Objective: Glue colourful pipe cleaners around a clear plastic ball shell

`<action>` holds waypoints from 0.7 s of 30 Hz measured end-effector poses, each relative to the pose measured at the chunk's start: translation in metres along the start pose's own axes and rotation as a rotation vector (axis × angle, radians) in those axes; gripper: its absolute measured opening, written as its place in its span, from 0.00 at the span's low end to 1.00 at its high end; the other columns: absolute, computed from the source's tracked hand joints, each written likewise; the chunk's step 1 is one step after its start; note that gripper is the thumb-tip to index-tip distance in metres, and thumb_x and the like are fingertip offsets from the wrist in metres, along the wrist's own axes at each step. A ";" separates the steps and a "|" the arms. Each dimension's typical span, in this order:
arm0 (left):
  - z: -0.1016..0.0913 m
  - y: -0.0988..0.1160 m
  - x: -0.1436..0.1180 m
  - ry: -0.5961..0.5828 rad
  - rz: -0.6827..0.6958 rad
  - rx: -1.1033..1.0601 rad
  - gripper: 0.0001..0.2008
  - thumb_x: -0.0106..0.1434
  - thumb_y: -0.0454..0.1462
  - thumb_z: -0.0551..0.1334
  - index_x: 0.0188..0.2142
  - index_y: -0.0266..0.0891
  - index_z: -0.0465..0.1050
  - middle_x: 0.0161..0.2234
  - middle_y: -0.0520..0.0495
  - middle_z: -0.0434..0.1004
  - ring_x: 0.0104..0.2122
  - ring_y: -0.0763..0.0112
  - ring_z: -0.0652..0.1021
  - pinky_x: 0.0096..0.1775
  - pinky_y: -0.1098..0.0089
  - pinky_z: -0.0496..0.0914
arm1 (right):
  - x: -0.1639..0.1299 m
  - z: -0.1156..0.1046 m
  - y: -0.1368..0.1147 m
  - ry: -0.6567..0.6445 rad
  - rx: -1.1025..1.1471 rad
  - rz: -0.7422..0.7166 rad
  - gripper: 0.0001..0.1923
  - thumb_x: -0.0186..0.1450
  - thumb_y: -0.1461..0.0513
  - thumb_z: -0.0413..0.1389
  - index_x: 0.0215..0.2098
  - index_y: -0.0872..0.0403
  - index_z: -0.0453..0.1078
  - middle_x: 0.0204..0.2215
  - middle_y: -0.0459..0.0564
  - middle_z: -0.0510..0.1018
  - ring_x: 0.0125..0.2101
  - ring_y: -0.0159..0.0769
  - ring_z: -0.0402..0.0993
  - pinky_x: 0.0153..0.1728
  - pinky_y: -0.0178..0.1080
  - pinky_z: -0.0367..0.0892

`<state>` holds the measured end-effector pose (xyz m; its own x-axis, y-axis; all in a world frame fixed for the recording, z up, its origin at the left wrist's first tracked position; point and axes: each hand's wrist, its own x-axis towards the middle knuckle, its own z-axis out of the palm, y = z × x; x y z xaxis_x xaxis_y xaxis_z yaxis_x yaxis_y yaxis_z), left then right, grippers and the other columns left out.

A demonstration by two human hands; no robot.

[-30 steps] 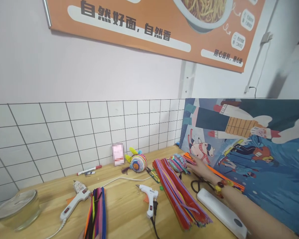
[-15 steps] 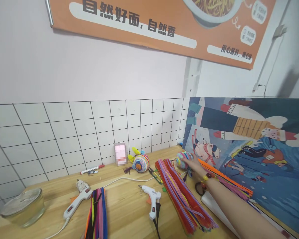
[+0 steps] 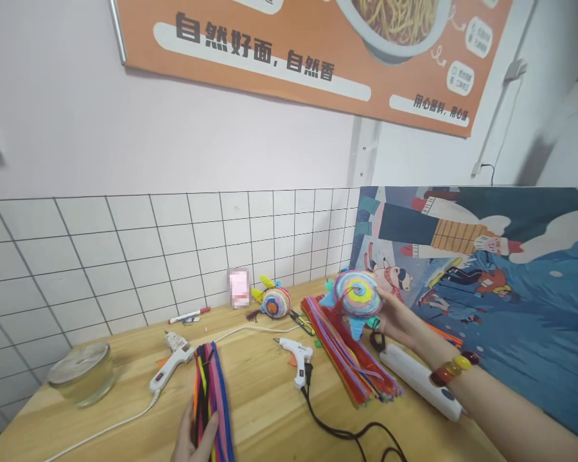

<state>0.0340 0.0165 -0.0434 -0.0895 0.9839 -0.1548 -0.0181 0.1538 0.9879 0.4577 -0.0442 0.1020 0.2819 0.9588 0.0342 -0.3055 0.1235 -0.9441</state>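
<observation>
The right hand (image 3: 399, 319) is closed around the far side of a rainbow-wound pipe-cleaner figure (image 3: 357, 296), which is held clear of the tabletop (image 3: 264, 410) with its spiral face turned toward the camera, an attitude that appears suited to inspection; its teal fins hang below and to the left. The figure is carried just above the far end of the large spread of pipe cleaners (image 3: 349, 353), which is taken here as the landmark. The left hand (image 3: 192, 436) rests at the near end of a smaller pipe-cleaner bundle (image 3: 210, 391), well to the left of the landmark, with the fingers loosely curled onto the stems; a full grip cannot be confirmed. A glue gun (image 3: 296, 356) lies just left of the landmark with its cord trailing toward the near edge, and a second glue gun (image 3: 171, 367) lies farther left, both kept within reach. A finished figure (image 3: 273, 301) sits behind and left of the landmark. Compared with half a second earlier, the held figure is no longer resting beyond the landmark but is raised, and the left hand has entered the view.
</observation>
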 end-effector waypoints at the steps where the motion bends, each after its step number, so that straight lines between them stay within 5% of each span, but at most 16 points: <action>1: 0.000 0.002 -0.002 -0.003 0.010 -0.030 0.37 0.52 0.47 0.64 0.58 0.38 0.55 0.65 0.35 0.53 0.63 0.52 0.55 0.62 0.56 0.48 | -0.006 0.014 0.007 -0.039 0.015 0.016 0.22 0.61 0.52 0.56 0.52 0.49 0.66 0.41 0.50 0.82 0.41 0.44 0.77 0.37 0.41 0.72; 5: -0.002 0.007 -0.010 0.000 0.078 -0.101 0.36 0.50 0.42 0.66 0.56 0.35 0.56 0.65 0.31 0.48 0.65 0.54 0.51 0.63 0.60 0.43 | -0.021 0.061 0.045 -0.166 0.034 0.123 0.22 0.60 0.53 0.57 0.50 0.55 0.68 0.41 0.54 0.81 0.41 0.45 0.77 0.41 0.43 0.71; 10: -0.011 0.006 -0.010 0.024 0.091 -0.172 0.30 0.48 0.36 0.67 0.51 0.37 0.61 0.63 0.33 0.56 0.63 0.55 0.56 0.62 0.62 0.48 | -0.029 0.100 0.087 -0.267 0.021 0.197 0.19 0.60 0.53 0.57 0.44 0.57 0.71 0.39 0.55 0.82 0.40 0.44 0.78 0.45 0.44 0.69; 21: -0.020 0.005 -0.015 -0.061 0.058 -0.219 0.34 0.43 0.39 0.71 0.50 0.33 0.68 0.54 0.30 0.71 0.57 0.47 0.67 0.58 0.57 0.58 | 0.027 0.202 0.102 -0.530 -0.004 0.108 0.26 0.59 0.49 0.56 0.50 0.56 0.69 0.46 0.56 0.78 0.49 0.47 0.72 0.51 0.48 0.63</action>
<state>0.0148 0.0011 -0.0365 -0.0359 0.9952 -0.0911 -0.2306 0.0804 0.9697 0.2501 0.0455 0.0725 -0.2484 0.9638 0.0967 -0.3036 0.0173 -0.9526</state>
